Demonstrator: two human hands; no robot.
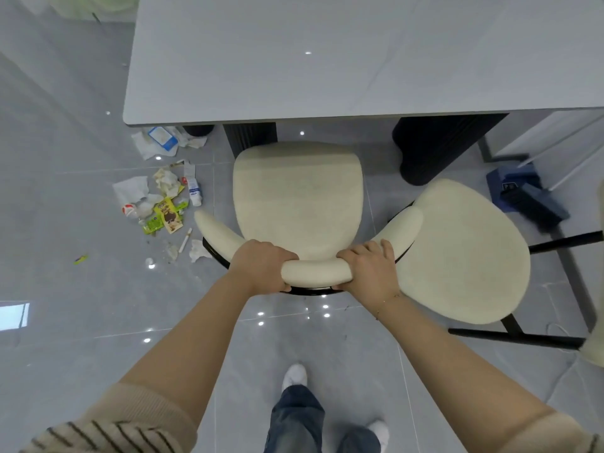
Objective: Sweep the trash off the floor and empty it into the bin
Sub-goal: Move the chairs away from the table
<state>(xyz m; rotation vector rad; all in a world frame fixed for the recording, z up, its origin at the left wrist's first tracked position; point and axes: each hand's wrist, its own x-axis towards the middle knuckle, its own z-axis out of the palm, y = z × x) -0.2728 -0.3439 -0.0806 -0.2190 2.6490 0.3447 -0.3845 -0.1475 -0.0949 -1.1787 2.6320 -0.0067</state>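
Landmark: the cream chair [297, 194], standing at the near edge of the grey worktop [359, 53], seat partly tucked toward it.
Left hand [261, 266]: grip closed around the chair's curved backrest, left of its middle.
Right hand [369, 269]: grip closed on the same backrest, right of its middle.
Trash [160, 197]: on the floor to the left of the chair, a loose scatter of tissues, wrappers, a small bottle and a stick; some lies under the worktop's corner, some touches or nearly touches the chair's left arm.
Broom and dustpan [526, 194]: blue, on the floor to the right of the chair, beyond a second cream chair [464, 253].
Bin: not in view.
Step in hand: likely shifting the chair to clear the way to the trash.
Doing it well: lift slightly or slide straight back, both hands even, so the legs do not drag through the litter; keep clear of the second chair close on the right; leave room for the broom to pass.
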